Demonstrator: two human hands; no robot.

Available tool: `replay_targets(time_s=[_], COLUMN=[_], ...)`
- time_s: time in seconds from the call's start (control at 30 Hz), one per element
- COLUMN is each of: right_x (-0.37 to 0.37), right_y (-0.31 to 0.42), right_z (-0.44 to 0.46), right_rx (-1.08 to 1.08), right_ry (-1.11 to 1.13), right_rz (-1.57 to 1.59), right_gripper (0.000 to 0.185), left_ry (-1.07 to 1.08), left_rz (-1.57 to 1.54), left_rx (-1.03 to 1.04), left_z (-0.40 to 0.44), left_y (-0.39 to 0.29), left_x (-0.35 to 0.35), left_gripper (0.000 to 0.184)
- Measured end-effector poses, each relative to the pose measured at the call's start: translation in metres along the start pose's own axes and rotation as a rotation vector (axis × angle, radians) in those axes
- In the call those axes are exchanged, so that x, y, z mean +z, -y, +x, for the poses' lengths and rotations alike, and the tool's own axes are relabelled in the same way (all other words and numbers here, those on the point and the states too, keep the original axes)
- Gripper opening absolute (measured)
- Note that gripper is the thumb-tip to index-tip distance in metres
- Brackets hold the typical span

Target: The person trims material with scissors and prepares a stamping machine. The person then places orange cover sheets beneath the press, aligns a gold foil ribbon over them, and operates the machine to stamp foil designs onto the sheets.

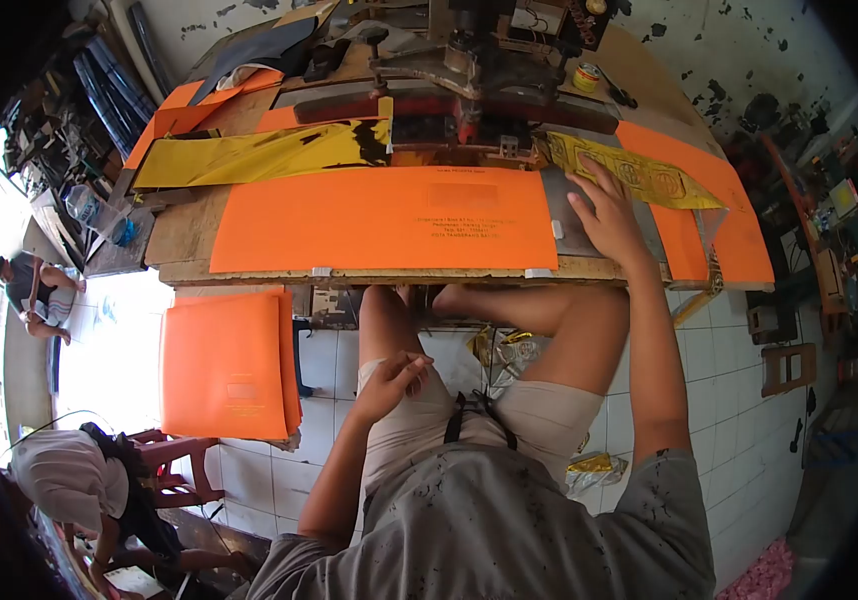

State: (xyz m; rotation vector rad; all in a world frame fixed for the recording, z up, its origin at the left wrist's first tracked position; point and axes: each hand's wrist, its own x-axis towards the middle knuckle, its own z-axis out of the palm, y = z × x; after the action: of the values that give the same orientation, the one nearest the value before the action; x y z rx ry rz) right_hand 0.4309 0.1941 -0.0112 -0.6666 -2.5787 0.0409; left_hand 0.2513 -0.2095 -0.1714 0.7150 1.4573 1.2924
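Note:
My right hand [604,212] is over the right part of the workbench, its fingers spread and nothing in its grasp. Its fingertips overlap a gold foil strip [654,180] with stamped-out marks; whether they touch it I cannot tell. Left of that hand, an orange sheet [349,220] with small dark print lies flat along the bench's front edge. Behind the sheet stands a press [467,100] with a dark metal frame. Another length of gold foil [259,155] runs out from its left side. Above my thigh, my left hand [391,388] hangs with loosely bent fingers, holding nothing.
A stack of printed orange sheets [224,365] sits below the bench at left. More orange sheet [684,240] lies at the bench's right end. A small yellow tin [586,77] stands behind. Crumpled foil [594,465] litters the floor. Two other people are at left.

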Motion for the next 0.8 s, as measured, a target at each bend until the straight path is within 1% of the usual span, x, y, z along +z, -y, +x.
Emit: replay_targets(time_s=[0.17,0.33,0.47,0.57,0.67,0.8], right_x=[0.007,0.007,0.021,0.020,0.005,-0.016], right_y=[-0.001,0.010,0.009,0.010,0.023,0.041], right_z=[0.015,0.015,0.013,0.014,0.012,-0.001], right_rx=[-0.023,-0.012,-0.026,-0.031,-0.058,-0.074], right_ry=[0.114,0.121,0.044,0.046,-0.011,0.010], right_rz=[-0.055,0.006,-0.015,-0.041,-0.024,0.021], right_gripper=[0.038,0.039,0.042,0.043,0.043,0.041], left_ry=[0.007,0.023,0.040,0.029,0.003,0.022], left_rz=[0.018,0.021,0.038,0.048,0.019,-0.034], left_rx=[0.039,0.042,0.035,0.045,0.070,0.080], left_z=[-0.007,-0.020,-0.023,-0.025,-0.028,-0.030], left_y=[-0.002,0.009,0.012,0.011,0.008,0.002], left_x=[-0.004,-0.002,0.001,0.001,0.002,0.005], left_gripper=[0.035,0.035,0.035,0.035,0.034,0.032])
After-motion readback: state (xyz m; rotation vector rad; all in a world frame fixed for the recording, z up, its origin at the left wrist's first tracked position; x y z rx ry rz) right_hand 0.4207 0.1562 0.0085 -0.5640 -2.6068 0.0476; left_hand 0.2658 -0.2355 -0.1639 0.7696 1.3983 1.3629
